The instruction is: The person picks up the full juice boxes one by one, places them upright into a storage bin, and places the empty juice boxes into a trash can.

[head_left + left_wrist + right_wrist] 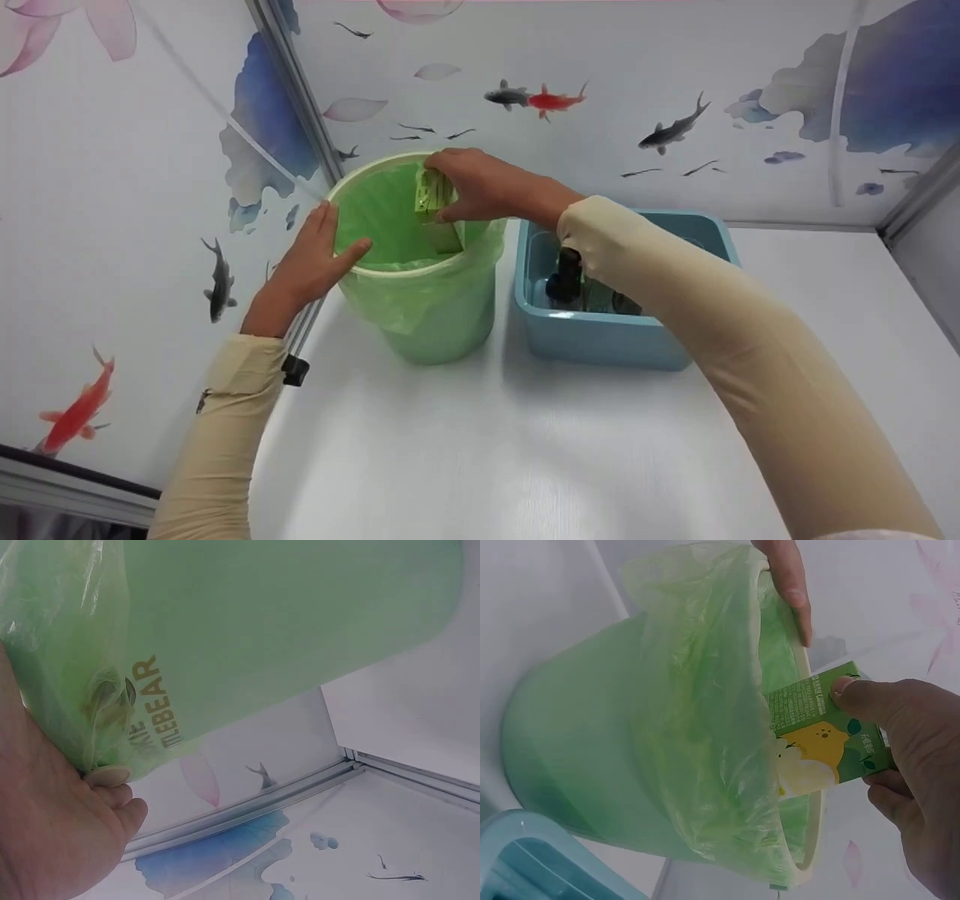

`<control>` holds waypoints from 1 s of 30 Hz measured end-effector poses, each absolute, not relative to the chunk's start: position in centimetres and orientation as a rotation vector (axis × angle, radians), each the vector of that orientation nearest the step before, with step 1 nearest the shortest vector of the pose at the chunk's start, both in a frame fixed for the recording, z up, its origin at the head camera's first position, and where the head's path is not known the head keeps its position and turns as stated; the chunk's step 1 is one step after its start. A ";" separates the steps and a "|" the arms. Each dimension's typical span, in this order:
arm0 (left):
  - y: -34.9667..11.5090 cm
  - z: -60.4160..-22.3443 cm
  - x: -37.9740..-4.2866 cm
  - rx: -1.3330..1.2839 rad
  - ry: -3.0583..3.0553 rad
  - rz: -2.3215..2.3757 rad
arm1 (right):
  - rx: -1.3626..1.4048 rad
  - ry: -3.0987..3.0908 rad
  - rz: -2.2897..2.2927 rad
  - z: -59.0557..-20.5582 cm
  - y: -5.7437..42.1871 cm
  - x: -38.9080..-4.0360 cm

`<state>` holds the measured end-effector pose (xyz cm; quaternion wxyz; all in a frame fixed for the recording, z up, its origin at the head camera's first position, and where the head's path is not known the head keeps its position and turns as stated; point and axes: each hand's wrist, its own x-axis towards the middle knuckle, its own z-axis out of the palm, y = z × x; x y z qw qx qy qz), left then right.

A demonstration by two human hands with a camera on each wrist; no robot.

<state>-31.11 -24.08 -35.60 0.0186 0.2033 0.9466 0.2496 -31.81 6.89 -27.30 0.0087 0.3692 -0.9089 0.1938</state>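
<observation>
A green trash bin [442,337] with a pale rim stands on the table, a thin green plastic liner [697,727] folded over its edge. On the bin's near-left rim my left hand [304,266] holds on, thumb over the inner side. My right hand [484,184] grips a small green carton [817,731] printed with a yellow lemon, thumb on one side and fingers on the other. The carton's lower end is inside the bin's mouth, tilted. The bin's bottom is hidden from the head view.
Right of the bin stands a blue plastic basin [607,341] with a dark black item [566,277] and other things partly hidden by my right sleeve. Panels painted with fish and petals [555,97] rise behind and to the left.
</observation>
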 end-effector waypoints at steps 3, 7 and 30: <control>-24.2 -35.6 -31.0 0.630 2.942 0.774 | 1.169 -2.856 0.595 -27.1 6.6 -32.0; -24.2 -35.6 -30.9 0.622 2.944 0.769 | 1.175 -2.878 0.590 -27.2 6.1 -32.3; -24.1 -35.5 -31.0 0.606 2.941 0.769 | 1.163 -2.915 0.532 -27.6 5.8 -33.0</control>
